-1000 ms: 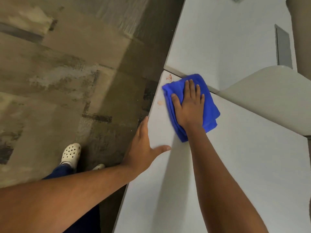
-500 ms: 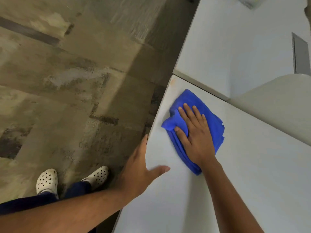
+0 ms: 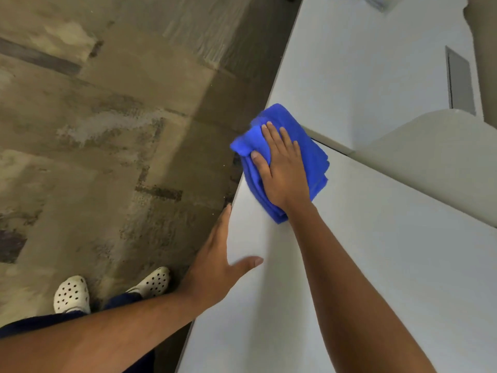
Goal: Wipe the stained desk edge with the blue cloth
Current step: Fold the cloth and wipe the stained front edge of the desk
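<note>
A folded blue cloth (image 3: 312, 154) lies on the far left corner of the white desk (image 3: 376, 265), its left part hanging past the desk edge. My right hand (image 3: 282, 170) presses flat on the cloth, fingers spread, thumb on its left fold. The cloth covers the corner, so no stain shows there. My left hand (image 3: 217, 259) rests open on the desk's left edge, nearer to me, thumb lying on the top surface and fingers along the rim.
A second white desk (image 3: 363, 63) adjoins at the back, with a grey cable flap (image 3: 460, 79). A curved beige divider (image 3: 435, 157) rises on the right. Patchy brown carpet (image 3: 107, 130) lies to the left, where my feet in white clogs (image 3: 72, 293) stand.
My right hand has slid the cloth from the desk surface out to the far left corner, over its edge. The stains seen near that corner earlier are covered. My left hand stays put.
</note>
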Available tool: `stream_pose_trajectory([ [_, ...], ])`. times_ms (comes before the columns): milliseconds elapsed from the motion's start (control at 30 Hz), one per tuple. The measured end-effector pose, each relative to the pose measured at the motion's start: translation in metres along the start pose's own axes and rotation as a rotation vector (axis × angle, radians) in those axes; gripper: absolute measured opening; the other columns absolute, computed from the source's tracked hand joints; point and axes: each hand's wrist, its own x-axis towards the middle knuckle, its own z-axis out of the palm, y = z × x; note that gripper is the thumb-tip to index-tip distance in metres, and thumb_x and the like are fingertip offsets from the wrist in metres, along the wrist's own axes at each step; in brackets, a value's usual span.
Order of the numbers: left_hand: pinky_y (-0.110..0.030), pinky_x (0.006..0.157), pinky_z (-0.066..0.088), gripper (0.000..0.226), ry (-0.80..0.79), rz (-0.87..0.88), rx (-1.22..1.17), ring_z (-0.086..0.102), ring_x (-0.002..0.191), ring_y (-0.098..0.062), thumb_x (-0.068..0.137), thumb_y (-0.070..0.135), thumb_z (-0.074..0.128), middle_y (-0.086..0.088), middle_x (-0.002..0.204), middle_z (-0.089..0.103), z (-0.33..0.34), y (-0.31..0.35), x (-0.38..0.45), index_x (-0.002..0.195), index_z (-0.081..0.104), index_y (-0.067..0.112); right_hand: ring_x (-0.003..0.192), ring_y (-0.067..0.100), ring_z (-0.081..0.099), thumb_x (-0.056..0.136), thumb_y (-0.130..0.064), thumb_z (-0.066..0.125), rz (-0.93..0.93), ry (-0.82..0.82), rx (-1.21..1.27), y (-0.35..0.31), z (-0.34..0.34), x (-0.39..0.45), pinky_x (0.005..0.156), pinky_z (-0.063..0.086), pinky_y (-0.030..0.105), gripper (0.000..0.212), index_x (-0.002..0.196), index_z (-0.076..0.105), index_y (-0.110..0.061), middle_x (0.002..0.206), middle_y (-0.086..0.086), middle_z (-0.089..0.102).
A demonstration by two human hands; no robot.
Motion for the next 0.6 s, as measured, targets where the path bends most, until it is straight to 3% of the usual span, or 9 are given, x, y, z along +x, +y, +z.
stream_pose_trajectory([
  [67,-0.041,0.126,0.031,0.114,-0.002,-0.014,0.003,0.019,0.154,0.007,0.079,0.077,0.072,0.028,0.171,0.016,-0.002,-0.003,0.000,0.163,0.002,0.047,0.162,0.021,0.012,0.108,-0.057,0.031,0.099,0.029,-0.011,0.026,-0.006,-0.025,0.132,0.009,0.048,0.065,0.165,0.021,-0.028,0.174,-0.007,0.020],
  [167,-0.045,0.126,0.032,0.115,-0.025,-0.041,-0.017,0.018,0.156,0.004,0.078,0.078,0.072,0.029,0.171,0.013,-0.002,-0.005,-0.001,0.162,-0.003,0.051,0.163,0.028,0.008,0.104,-0.065,0.024,0.509,0.103,-0.069,0.038,-0.006,-0.055,0.129,0.008,0.061,0.073,0.166,0.015,-0.028,0.176,-0.003,0.014],
  [233,-0.045,0.127,0.030,0.114,-0.020,-0.031,-0.005,0.017,0.157,0.002,0.081,0.074,0.072,0.028,0.172,0.010,0.000,-0.006,-0.001,0.162,-0.004,0.050,0.163,0.032,0.002,0.103,-0.066,0.021,0.653,0.101,-0.081,0.022,0.002,-0.057,0.126,0.006,0.068,0.077,0.167,0.008,-0.025,0.177,0.000,0.007],
  [367,-0.040,0.127,0.029,0.113,-0.027,-0.019,-0.024,0.016,0.155,0.006,0.084,0.066,0.075,0.027,0.172,0.010,0.001,-0.007,-0.001,0.163,-0.004,0.047,0.162,0.037,0.001,0.103,-0.067,0.016,0.544,0.048,-0.172,-0.015,0.016,-0.042,0.126,0.005,0.069,0.079,0.167,-0.001,-0.024,0.177,0.003,0.002],
  [467,-0.032,0.126,0.024,0.113,-0.031,-0.004,-0.033,0.010,0.152,0.015,0.082,0.075,0.070,0.035,0.170,0.004,0.000,-0.007,0.000,0.161,-0.008,0.053,0.162,0.036,0.008,0.100,-0.069,0.016,0.354,0.025,-0.196,-0.020,0.012,-0.011,0.126,0.009,0.067,0.078,0.167,0.006,-0.029,0.176,0.002,0.010],
  [600,-0.050,0.127,0.028,0.114,-0.053,-0.039,-0.036,0.019,0.158,-0.005,0.077,0.083,0.067,0.029,0.172,0.009,0.000,-0.009,0.004,0.161,-0.005,0.053,0.161,0.031,0.015,0.103,-0.066,0.023,0.297,0.030,-0.155,-0.013,0.004,0.035,0.127,0.010,0.065,0.071,0.165,0.017,-0.033,0.174,-0.002,0.021],
])
